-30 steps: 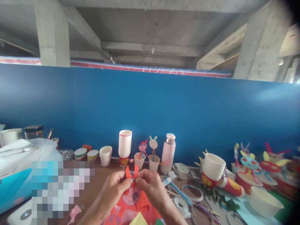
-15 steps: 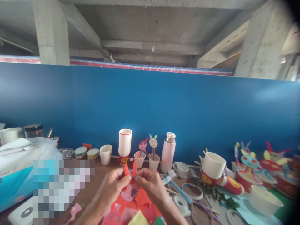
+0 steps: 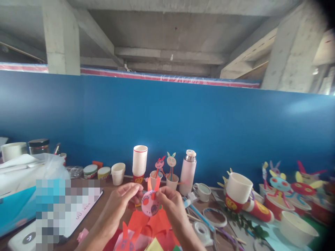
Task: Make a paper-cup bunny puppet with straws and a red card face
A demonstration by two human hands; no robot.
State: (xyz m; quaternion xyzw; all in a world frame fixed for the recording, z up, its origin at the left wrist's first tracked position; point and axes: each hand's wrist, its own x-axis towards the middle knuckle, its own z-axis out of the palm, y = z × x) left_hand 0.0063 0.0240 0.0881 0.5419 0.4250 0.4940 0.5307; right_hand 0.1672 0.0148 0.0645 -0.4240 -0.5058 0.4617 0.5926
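A round pink paper rabbit face (image 3: 150, 203) with orange-red ears, red eyes and drawn lashes is held up over the table. My right hand (image 3: 170, 202) pinches its right edge between thumb and fingers. To the left of the face, apart from it, my left hand (image 3: 125, 198) has thumb and forefinger pressed together; whatever they hold is too small to make out. Below both hands lie orange-red paper pieces (image 3: 159, 223) and a yellow sheet (image 3: 155, 245). Another red paper face with ears (image 3: 127, 242) rests at the lower edge.
Behind my hands stand stacked paper cups (image 3: 140, 162), two rabbit figures in cups and a pink thermos (image 3: 187, 172). A tape roll (image 3: 202, 232), a mug (image 3: 202, 191) and bowls (image 3: 298, 225) are on the right. A plastic bag (image 3: 49, 165) lies left. A blue partition (image 3: 167, 115) closes the back.
My left hand has let go of the rabbit face and moved slightly left. The face now hangs from my right hand alone, a little higher and further right.
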